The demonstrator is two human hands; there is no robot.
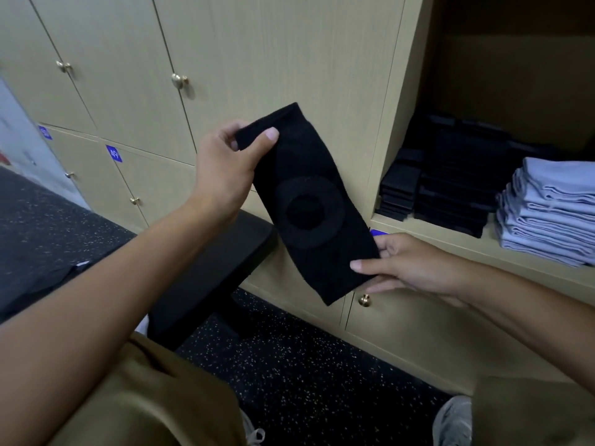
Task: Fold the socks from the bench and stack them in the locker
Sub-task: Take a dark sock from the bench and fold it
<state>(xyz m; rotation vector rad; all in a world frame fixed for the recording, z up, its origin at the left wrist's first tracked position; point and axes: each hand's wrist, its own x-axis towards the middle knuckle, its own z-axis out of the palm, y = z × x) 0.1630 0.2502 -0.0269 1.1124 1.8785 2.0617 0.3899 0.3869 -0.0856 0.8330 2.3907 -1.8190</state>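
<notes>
So the black sock (309,204) is held flat mid-air, running from 11 o'clock down to 5 o'clock. Left hand (225,169) pinches the top end, right hand (415,265) pinches the bottom edge, thumb on top. The open locker (502,246) at 3 o'clock already has black folded stacks (450,181) plus a pale blue pile (547,214) (looks like decent progress). This one looks unfolded, so fold then stack. Bench (219,268) sits below at 7 o'clock.
</notes>
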